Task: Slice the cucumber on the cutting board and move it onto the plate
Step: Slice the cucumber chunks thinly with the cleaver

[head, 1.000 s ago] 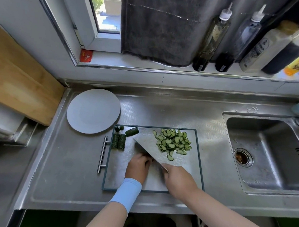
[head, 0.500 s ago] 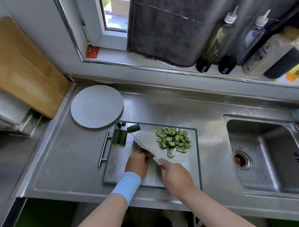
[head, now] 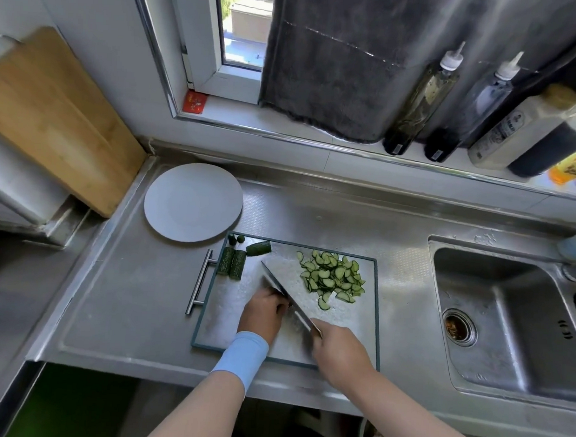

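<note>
A steel cutting board (head: pixel 224 318) lies on the counter. A heap of thin cucumber slices (head: pixel 332 276) sits on its far right part. Two dark cucumber chunks (head: pixel 232 263), a half piece (head: pixel 258 248) and small end bits (head: pixel 236 239) lie at its far left corner. My right hand (head: pixel 338 354) grips the handle of a knife (head: pixel 277 284), whose blade stands edge-down across the board. My left hand (head: pixel 262 313), with a blue wristband, has its fingers curled against the blade's left side over a cucumber piece that is almost wholly hidden. The grey plate (head: pixel 193 202) lies bare beyond the board's left corner.
A sink (head: pixel 507 310) is sunk into the counter on the right. A wooden board (head: pixel 53 115) leans at the far left. Several sauce bottles (head: pixel 420 102) stand on the window sill beside a hanging grey towel (head: pixel 336 65). A bar handle (head: pixel 199 282) sticks out from the board's left side.
The knife blade has turned from lying broad and tilted over the board to standing on its edge beside my left hand. Both hands stay in about the same place.
</note>
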`<state>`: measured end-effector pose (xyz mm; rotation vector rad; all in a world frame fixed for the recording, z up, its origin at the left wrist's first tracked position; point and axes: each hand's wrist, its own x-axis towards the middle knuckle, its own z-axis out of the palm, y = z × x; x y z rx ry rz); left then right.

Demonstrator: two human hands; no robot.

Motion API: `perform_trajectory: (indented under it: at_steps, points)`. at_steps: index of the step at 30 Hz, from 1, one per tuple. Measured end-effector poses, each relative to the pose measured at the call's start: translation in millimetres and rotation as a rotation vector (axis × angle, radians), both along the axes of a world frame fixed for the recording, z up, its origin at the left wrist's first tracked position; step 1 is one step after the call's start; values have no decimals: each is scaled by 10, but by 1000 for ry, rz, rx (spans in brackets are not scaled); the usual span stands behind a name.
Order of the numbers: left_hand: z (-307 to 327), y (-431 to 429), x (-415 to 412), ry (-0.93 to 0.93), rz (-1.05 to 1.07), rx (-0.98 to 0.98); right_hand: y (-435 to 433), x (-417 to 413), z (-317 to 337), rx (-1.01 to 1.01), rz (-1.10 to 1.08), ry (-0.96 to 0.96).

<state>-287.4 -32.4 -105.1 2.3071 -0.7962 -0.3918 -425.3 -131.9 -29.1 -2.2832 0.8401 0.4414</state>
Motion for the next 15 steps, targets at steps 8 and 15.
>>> perform_trajectory:
  at_steps: [8, 15]
  points:
    - [-15, 12, -33, -35, 1, -3, -6, 280, -4, -8, 53, 2]
    - [60, 18, -46, -20, 17, 40, 11, 147, 35, -28, 24, -38]
